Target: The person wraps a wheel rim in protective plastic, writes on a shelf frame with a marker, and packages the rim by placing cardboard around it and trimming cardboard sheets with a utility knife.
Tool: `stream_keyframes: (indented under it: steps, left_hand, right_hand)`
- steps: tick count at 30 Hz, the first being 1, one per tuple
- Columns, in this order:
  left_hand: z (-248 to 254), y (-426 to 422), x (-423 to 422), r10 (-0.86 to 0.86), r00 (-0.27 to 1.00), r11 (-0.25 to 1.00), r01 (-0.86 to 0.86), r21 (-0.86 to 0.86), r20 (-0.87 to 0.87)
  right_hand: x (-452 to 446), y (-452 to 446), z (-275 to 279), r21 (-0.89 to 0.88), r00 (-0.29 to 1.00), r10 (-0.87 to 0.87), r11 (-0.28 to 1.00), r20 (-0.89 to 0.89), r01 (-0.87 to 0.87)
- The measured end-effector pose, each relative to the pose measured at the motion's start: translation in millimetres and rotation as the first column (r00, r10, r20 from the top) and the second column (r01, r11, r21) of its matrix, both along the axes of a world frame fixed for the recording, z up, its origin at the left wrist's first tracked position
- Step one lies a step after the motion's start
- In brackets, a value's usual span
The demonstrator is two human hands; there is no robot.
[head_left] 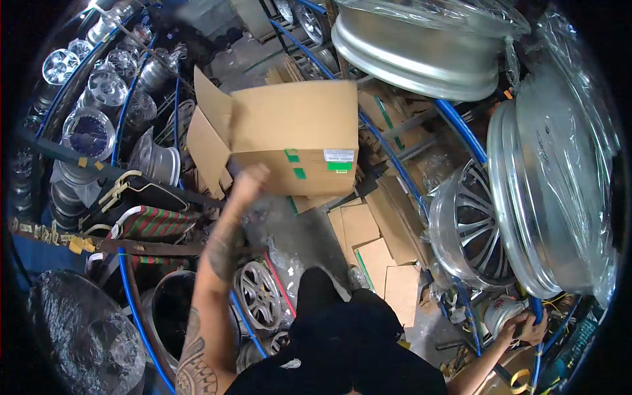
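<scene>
A large cardboard box [294, 118] lies in the aisle ahead, its flaps standing open to the left and green tape on its near side. My left hand [252, 180] is at the box's lower left corner, beside the open end. Its fingers look curled, but blur hides them, and a small dark shape shows next to them. At the lower right, my right hand [528, 328] is wrapped around a blue rack post [538, 313]. Close above that hand is a large silver wheel rim [520, 204] in clear plastic wrap.
Racks of rims [89, 135] line the left side. More wrapped rims [421, 49] jut out at upper right, with a multi-spoke rim [471, 227] below. Flattened cardboard [385, 253] lies on the floor by my feet. A striped folding chair [158, 222] leans at left.
</scene>
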State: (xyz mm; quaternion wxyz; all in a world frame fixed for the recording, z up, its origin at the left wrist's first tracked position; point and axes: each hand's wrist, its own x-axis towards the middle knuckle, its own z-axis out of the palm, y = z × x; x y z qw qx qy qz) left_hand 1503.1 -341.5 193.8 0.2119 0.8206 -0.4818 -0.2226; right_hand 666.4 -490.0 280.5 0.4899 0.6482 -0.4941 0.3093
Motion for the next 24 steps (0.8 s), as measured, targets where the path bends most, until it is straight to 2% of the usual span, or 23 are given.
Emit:
stream_keyframes:
  steps: [1,2,3,4,5,6,7,8,9,10,11,12,13,14,15,16,17,18,19,20,21,23,24]
  left_hand:
    - [-46.7,12.1,-31.3,-0.29,0.78,0.952,0.292,0.088,0.554]
    - [-58.4,30.8,-91.2,-0.204,0.948,0.967,0.156,0.202,0.244]
    - [-124.5,64.0,-118.1,-0.339,0.938,0.915,0.311,0.257,0.074]
    - [-210.3,113.0,-136.5,-0.329,0.924,0.845,0.38,0.375,-0.195]
    - [-302.3,174.7,-160.3,-0.247,0.904,0.772,0.402,0.493,-0.35]
    - [-265.7,197.2,-212.2,-0.282,0.91,0.925,0.342,0.167,-0.302]
    - [-253.1,201.6,-231.2,-0.067,0.914,0.99,0.112,0.09,-0.4]
    - [-254.1,206.4,-236.1,0.14,0.851,0.99,-0.133,0.051,-0.506]
    - [-261.7,204.6,-221.8,0.294,0.767,0.954,-0.204,0.218,-0.57]
    - [-270.4,200.5,-199.4,0.451,0.663,0.887,-0.258,0.383,-0.597]
    - [-280.3,197.3,-177.4,0.488,0.627,0.859,-0.219,0.463,-0.608]
    - [-289.8,194.2,-155.5,0.524,0.594,0.825,-0.174,0.538,-0.611]
    - [-300.8,177.2,-124.3,0.425,0.645,0.854,-0.053,0.518,-0.635]
    - [-311.8,160.3,-98.8,0.315,0.749,0.861,0.033,0.508,-0.583]
    - [-325.8,140.4,-69.8,0.186,0.832,0.857,0.123,0.501,-0.522]
    - [-345.4,116.4,-37.2,0.002,0.903,0.876,0.206,0.437,-0.429]
    - [-362.8,87.6,-13.6,-0.169,0.933,0.879,0.289,0.379,-0.319]
    - [-355.0,47.1,-2.1,-0.14,0.959,0.892,0.23,0.389,-0.246]
    - [-333.7,-1.0,11.8,-0.108,0.979,0.903,0.169,0.395,-0.17]
    - [-347.0,-33.6,28.0,-0.027,0.938,0.967,0.112,0.23,-0.344]
    - [-362.1,-63.0,39.2,0.03,0.855,0.997,0.013,0.08,-0.517]
    - [-327.7,-139.2,61.3,0.039,0.784,0.999,-0.053,-0.005,-0.62]
    - [-299.9,-175.8,66.4,0.086,0.725,0.994,-0.104,0.015,-0.684]
  right_hand:
    - [4.4,3.4,-0.4,0.037,0.998,0.003,0.999,0.056,-0.005]
    - [12.6,6.8,1.9,0.072,0.994,-0.002,0.997,0.11,-0.006]
    - [17.3,9.6,4.2,0.104,0.987,-0.015,0.995,0.161,-0.002]
    - [15.8,11.7,1.0,0.158,0.965,-0.006,0.987,0.264,-0.037]
    - [15.4,18.2,0.3,0.22,0.965,-0.05,0.975,0.259,-0.009]
    - [20.8,24.3,3.8,0.281,0.964,-0.093,0.959,0.251,0.02]
    - [30.1,29.6,4.7,0.302,0.955,-0.118,0.953,0.272,0.032]
    - [41.5,36.1,7.1,0.339,0.929,-0.026,0.934,0.369,-0.108]
    - [59.8,43.1,3.1,0.28,0.911,0.03,0.947,0.411,-0.158]
    - [68.7,53.4,-35.2,0.309,0.768,-0.043,0.929,0.639,-0.205]
    - [79.8,63.9,-71.6,0.288,0.542,-0.112,0.924,0.833,-0.252]
    - [90.0,74.8,-108.4,0.238,0.286,-0.161,0.936,0.945,-0.26]
    - [155.3,70.3,-120.5,0.19,0.278,-0.075,0.889,0.958,-0.416]
    - [176.9,75.9,-160.8,0.282,0.356,-0.056,0.729,0.933,-0.624]
    - [257.1,77.3,-156.9,0.217,0.021,-0.292,0.659,0.956,-0.72]
    - [300.2,75.3,-159.0,0.455,0.204,-0.49,0.472,0.848,-0.755]
    - [326.2,71.0,-187.8,0.645,0.49,-0.459,0.283,0.741,-0.71]
    - [360.2,65.6,-204.0,0.741,0.623,-0.413,0.251,0.664,-0.623]
    - [396.5,56.6,-208.4,0.789,0.672,-0.428,0.201,0.604,-0.581]
    - [432.6,47.7,-212.9,0.832,0.719,-0.436,0.15,0.541,-0.534]
    - [454.0,33.8,-212.0,0.835,0.699,-0.512,0.07,0.5,-0.546]
    - [464.0,3.5,-248.3,0.911,0.88,-0.239,0.091,0.411,-0.402]
    - [487.5,-25.6,-235.7,0.922,0.849,-0.484,-0.19,0.212,-0.338]
